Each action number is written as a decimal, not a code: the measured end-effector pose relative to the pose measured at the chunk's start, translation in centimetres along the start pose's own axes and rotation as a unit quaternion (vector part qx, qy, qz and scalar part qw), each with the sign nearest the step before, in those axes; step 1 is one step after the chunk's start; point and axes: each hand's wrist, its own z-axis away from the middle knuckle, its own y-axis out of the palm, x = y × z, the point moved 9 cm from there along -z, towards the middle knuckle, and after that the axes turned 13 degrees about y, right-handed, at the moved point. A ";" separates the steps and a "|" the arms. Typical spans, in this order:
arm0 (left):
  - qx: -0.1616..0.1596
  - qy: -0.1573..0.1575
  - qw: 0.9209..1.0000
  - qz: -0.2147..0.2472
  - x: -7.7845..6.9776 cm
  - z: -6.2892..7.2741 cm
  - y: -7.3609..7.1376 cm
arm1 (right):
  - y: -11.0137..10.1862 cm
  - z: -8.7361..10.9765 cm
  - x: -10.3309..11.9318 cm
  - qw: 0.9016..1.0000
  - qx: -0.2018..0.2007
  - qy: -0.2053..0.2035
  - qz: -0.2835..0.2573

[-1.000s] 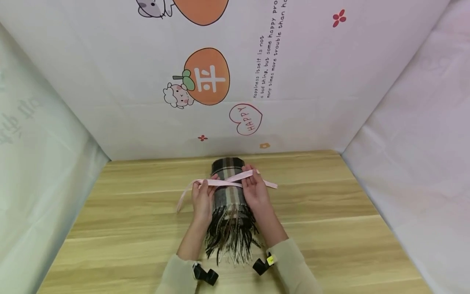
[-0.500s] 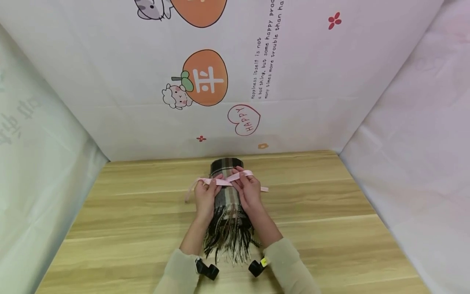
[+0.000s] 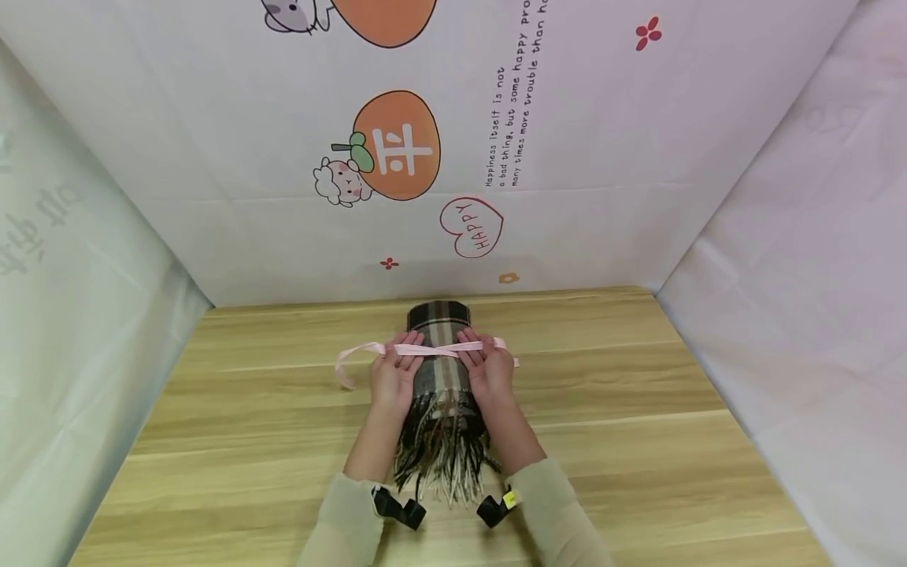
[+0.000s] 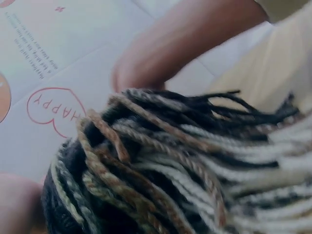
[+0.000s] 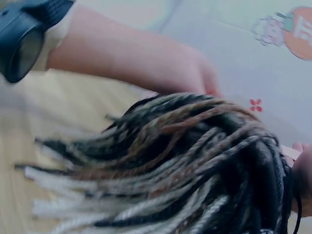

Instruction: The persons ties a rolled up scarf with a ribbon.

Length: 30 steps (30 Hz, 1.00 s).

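Note:
A rolled plaid scarf (image 3: 441, 382) in black, grey and beige lies lengthwise before me, its fringe (image 3: 449, 465) spread toward my body. Across its upper part runs a pink ribbon (image 3: 438, 350), its two strands crossing on top. My left hand (image 3: 394, 378), palm up on the left of the roll, pinches one strand under its thumb; a loose tail curls out to the left. On the right side my right hand (image 3: 490, 374) pinches the other strand the same way, with a short end sticking out. Both wrist views are mostly filled by the fringe (image 4: 161, 161).
The scarf lies on a wood-grain table (image 3: 269, 441). Behind it rises a white printed backdrop (image 3: 567, 220), with white cloth walls at left and right. Black wrist cameras (image 3: 400, 508) sit at both sleeve cuffs.
Half a second ago the hands came closer together over the scarf; now they have moved apart again. The ribbon strands between them lie straighter and flatter across the roll.

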 end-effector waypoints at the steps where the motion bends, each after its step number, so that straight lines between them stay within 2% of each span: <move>1: -0.009 -0.009 1.000 0.023 0.1 -0.1 -0.2 | -0.4 -0.2 -0.1 1.000 -0.006 0.014 -0.021; 4: -0.045 -0.034 0.994 0.092 0.2 -0.4 -1.1 | -1.4 -0.7 -0.6 0.995 -0.025 0.051 -0.077; 9: -0.112 -0.066 0.976 0.173 0.7 -0.7 -2.6 | -3.0 -1.6 -1.3 0.983 -0.065 0.100 -0.136; 11: -0.118 -0.079 0.972 0.189 1.0 -0.7 -2.7 | -3.5 -1.8 -1.4 0.979 -0.068 0.108 -0.160; 14: -0.102 -0.094 0.971 0.193 1.3 -0.5 -2.6 | -3.6 -1.9 -1.2 0.972 -0.036 0.106 -0.207; 18: -0.064 -0.092 0.981 0.157 1.3 -0.4 -2.6 | -2.7 -1.6 -0.5 0.965 0.057 0.091 -0.240; 21: -0.017 -0.087 0.988 0.125 1.3 -0.4 -2.1 | -1.7 -1.4 0.0 0.960 0.149 0.076 -0.222; 24: 0.044 -0.082 0.991 0.096 1.1 -0.8 -1.4 | -0.2 -0.9 0.6 0.953 0.250 0.051 -0.165; 27: 0.086 -0.069 0.992 0.059 0.8 -1.4 -0.8 | 1.4 -0.3 1.0 0.934 0.343 0.027 -0.097; 30: 0.112 -0.061 0.992 0.007 0.7 -1.9 -0.5 | 2.5 0.3 0.8 0.915 0.401 0.020 -0.030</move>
